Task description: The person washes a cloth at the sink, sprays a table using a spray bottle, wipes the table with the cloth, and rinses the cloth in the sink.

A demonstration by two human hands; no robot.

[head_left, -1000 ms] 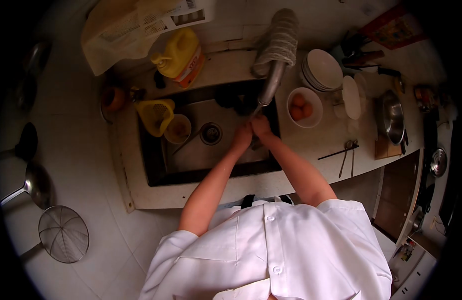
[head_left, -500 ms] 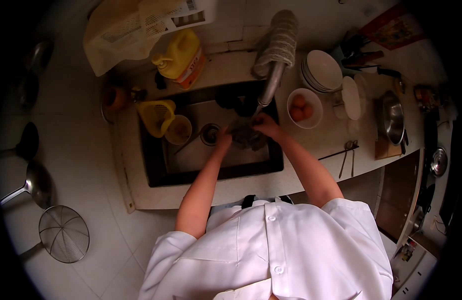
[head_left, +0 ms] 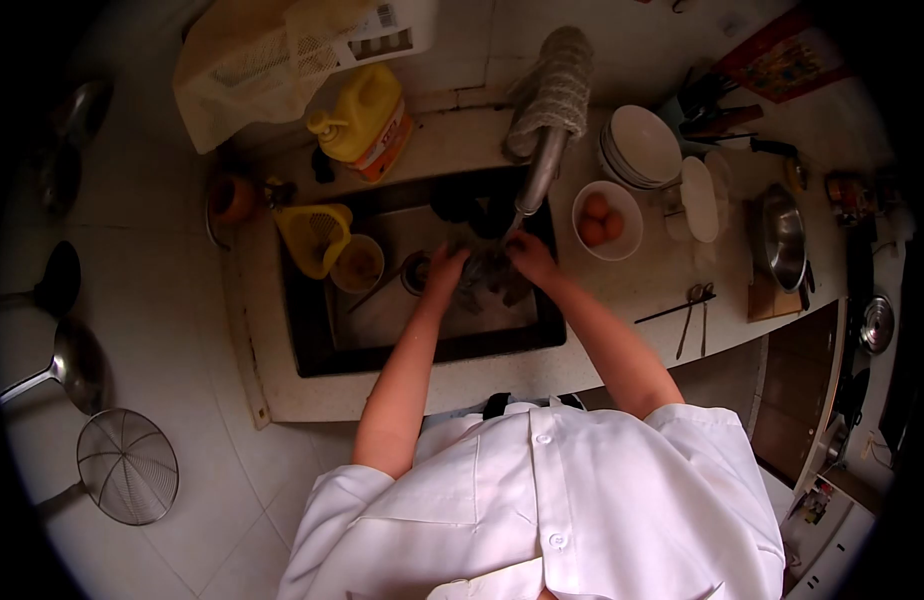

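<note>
Over the sink [head_left: 422,355], both my hands are at a dark, partly see-through thing [head_left: 490,278] whose kind I cannot make out. My left hand [head_left: 447,268] grips its left side with bent fingers, close to the drain [head_left: 415,272]. On the other side my right hand [head_left: 531,260] is closed at its edge, just under the end of the metal faucet [head_left: 542,178]. Fingertips of both hands are partly lost in shadow. A yellow strainer basket [head_left: 312,238] and a small bowl [head_left: 358,264] stand in the sink's left part.
Right of the sink, a white bowl [head_left: 630,240] holds three brown eggs [head_left: 599,220]. Stacked plates [head_left: 646,145], a metal basin [head_left: 782,235] and spoons [head_left: 688,325] lie farther right. A yellow jug [head_left: 362,120] stands behind the sink. Ladles and a wire skimmer [head_left: 128,467] hang at left.
Both hands have shifted slightly, and the dark thing between them has changed shape or tilt. The rest of the view has moved only a little with my head.
</note>
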